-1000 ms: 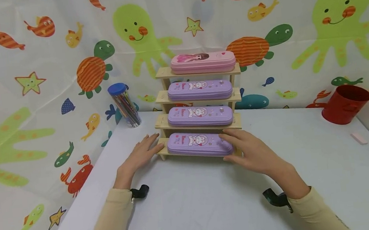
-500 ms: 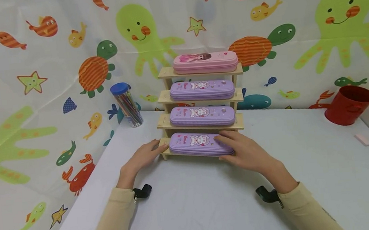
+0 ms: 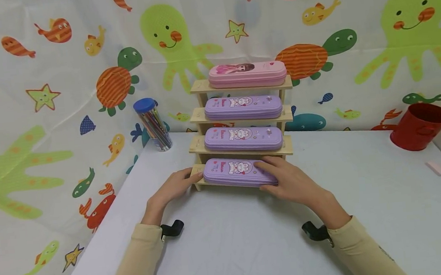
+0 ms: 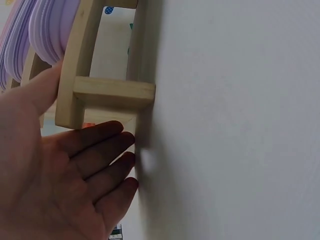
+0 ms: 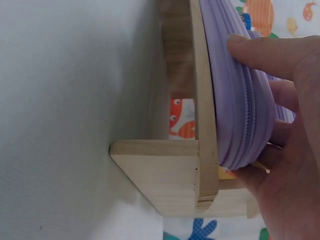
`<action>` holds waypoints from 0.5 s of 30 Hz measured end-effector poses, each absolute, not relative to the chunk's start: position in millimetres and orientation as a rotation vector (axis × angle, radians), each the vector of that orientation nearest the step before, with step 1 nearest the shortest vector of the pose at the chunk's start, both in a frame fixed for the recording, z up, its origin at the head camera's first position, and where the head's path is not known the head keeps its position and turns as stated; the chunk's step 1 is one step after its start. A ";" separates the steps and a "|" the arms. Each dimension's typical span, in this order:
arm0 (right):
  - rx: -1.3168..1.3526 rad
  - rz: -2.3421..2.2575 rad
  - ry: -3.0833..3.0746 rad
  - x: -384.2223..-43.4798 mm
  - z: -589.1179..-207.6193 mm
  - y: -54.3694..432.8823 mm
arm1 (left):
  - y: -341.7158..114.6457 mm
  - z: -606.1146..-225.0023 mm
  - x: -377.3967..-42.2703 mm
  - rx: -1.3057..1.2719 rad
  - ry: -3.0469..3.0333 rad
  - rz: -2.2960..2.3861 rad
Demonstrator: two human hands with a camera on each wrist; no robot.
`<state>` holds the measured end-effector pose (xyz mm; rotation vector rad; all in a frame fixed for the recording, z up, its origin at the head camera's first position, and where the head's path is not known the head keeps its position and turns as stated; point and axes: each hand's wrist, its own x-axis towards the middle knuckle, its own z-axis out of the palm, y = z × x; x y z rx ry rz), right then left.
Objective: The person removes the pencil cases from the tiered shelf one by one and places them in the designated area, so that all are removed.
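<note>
Right hand [image 3: 288, 182] grips the right end of the lowest purple pencil case [image 3: 236, 171], long axis left-right; left hand [image 3: 173, 190], fingers straight, apparently touches the rack [image 3: 199, 178].

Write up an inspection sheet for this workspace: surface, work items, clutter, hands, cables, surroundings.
Surface: white table, matte.
Work items: stepped four-tier wooden rack; purple zippered pencil case on the bottom tier, two more purple cases above it, pink pencil case on top.
Clutter: blue-capped clear tube of coloured pencils at back left; red metal bucket at right; pink eraser near it.
Hands: left hand rests against the rack's left end, fingers straight; right hand grips the bottom case's right end, thumb along its front edge.
Cables: nothing seen.
Surroundings: sea-creature print curtain behind and at left.
</note>
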<state>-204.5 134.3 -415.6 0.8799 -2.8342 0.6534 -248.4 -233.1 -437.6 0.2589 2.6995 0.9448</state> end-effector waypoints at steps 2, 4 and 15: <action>0.880 0.663 -2.840 -204.1 -414.8 135.0 | -231.8 -436.1 -248.2 0.248 2.684 0.975; 0.885 0.676 -2.847 -203.8 -413.8 135.4 | -230.7 -434.7 -247.6 0.240 2.666 1.012; 0.869 0.795 -2.881 -202.4 -408.0 134.8 | -230.3 -435.6 -247.2 0.211 2.585 1.175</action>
